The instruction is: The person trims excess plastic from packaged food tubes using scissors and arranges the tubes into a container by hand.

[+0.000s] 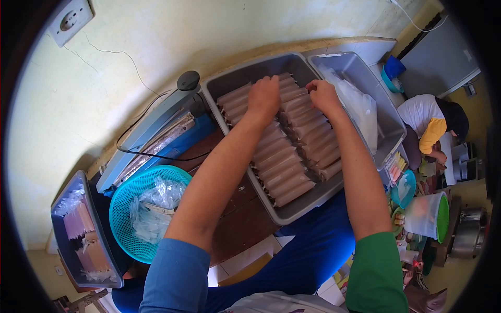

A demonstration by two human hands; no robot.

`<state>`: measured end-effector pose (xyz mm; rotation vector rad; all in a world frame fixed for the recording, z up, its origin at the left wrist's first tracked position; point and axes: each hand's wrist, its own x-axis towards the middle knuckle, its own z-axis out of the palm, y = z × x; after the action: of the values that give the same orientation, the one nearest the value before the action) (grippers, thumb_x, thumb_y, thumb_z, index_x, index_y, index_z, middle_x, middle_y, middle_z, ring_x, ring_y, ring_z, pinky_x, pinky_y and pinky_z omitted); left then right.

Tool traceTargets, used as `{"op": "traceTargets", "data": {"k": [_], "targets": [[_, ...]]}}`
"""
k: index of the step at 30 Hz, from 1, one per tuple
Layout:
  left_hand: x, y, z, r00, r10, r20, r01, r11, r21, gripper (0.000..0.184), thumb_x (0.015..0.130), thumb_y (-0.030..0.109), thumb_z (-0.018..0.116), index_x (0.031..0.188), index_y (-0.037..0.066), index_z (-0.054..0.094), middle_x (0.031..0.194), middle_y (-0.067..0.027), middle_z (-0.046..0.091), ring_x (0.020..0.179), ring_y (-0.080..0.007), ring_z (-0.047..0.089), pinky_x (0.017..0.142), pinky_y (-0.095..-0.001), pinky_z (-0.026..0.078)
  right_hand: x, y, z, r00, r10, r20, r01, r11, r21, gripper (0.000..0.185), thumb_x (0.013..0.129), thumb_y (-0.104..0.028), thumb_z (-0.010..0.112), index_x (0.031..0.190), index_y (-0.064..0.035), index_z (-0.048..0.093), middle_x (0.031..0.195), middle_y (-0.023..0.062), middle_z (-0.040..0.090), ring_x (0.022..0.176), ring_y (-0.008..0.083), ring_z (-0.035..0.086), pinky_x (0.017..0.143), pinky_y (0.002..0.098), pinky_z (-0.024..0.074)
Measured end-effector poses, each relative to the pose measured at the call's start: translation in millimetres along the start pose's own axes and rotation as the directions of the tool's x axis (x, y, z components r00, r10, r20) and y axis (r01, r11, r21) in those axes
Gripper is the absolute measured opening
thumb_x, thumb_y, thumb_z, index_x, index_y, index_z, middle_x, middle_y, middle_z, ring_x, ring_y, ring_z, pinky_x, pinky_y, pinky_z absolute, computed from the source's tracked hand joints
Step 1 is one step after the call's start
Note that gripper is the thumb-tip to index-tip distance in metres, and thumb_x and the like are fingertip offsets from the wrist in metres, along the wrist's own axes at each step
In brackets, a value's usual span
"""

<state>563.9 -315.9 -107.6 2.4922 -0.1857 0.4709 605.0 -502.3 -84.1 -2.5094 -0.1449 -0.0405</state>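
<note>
The left hand [265,98] bends down over the far part of the left row of filled plastic tubes [281,166], its fingers curled and their tips hidden, so I cannot tell whether it has hold of one. The right hand [324,97] is at the far end of the right row of tubes [312,134], thumb and fingers bent and close together, though whether a tube is between them is unclear. Both rows lie side by side in a gray tub [245,76], below and nearer than the fingers, with clear plastic bags [361,112] in the tub beside it.
</note>
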Motion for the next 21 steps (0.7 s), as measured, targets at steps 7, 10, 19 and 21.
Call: {"op": "traceTargets", "data": {"k": [7,10,19,21], "targets": [[1.0,-4.5,3.2,0.992,-0.061,0.106,0.053,0.996,0.076,0.021,0.076,0.009,0.058,0.094,0.007,0.069,0.087,-0.0200,0.068,0.086,-0.0374,0.065,0.084,-0.0459,0.049,-3.1,-3.7,-2.5,0.999,0.019,0.049,-0.020,1.000,0.007,0.027,0.077,-0.004,0.053,0.097,-0.0038,0.071,0.081,0.0193,0.069,0.072,0.0287,0.068,0.075,0.0380,0.0522],[0.6,-3.8,2.3,0.989,-0.063,0.137,0.060,0.998,0.026,0.019,0.077,0.010,0.057,0.090,0.007,0.071,0.089,-0.0198,0.068,0.087,-0.0374,0.065,0.084,-0.0452,0.050,-4.1,-4.1,-1.1,0.999,-0.003,0.044,0.004,0.999,-0.037,0.027,0.076,-0.003,0.053,0.096,-0.0044,0.071,0.086,0.0197,0.069,0.082,0.0309,0.068,0.080,0.0387,0.0514],[-1.3,-0.1,0.2,0.988,-0.034,0.147,0.041,0.998,-0.045,0.021,0.078,0.010,0.055,0.089,0.008,0.073,0.089,-0.0215,0.067,0.087,-0.0377,0.065,0.082,-0.0447,0.051,-2.2,-0.8,3.2,0.999,-0.037,0.029,0.040,0.993,-0.109,0.028,0.074,-0.004,0.054,0.095,-0.0053,0.072,0.093,0.0222,0.067,0.095,0.0362,0.064,0.088,0.0411,0.0484],[-0.8,-2.3,2.7,0.989,-0.015,0.146,0.022,0.999,-0.050,0.022,0.078,0.009,0.055,0.090,0.008,0.073,0.089,-0.0211,0.067,0.086,-0.0374,0.065,0.082,-0.0445,0.051,-2.6,-1.9,3.2,0.999,-0.045,0.026,0.048,0.990,-0.130,0.028,0.074,-0.004,0.054,0.095,-0.0054,0.072,0.093,0.0223,0.067,0.095,0.0362,0.064,0.088,0.0412,0.0484]]}}
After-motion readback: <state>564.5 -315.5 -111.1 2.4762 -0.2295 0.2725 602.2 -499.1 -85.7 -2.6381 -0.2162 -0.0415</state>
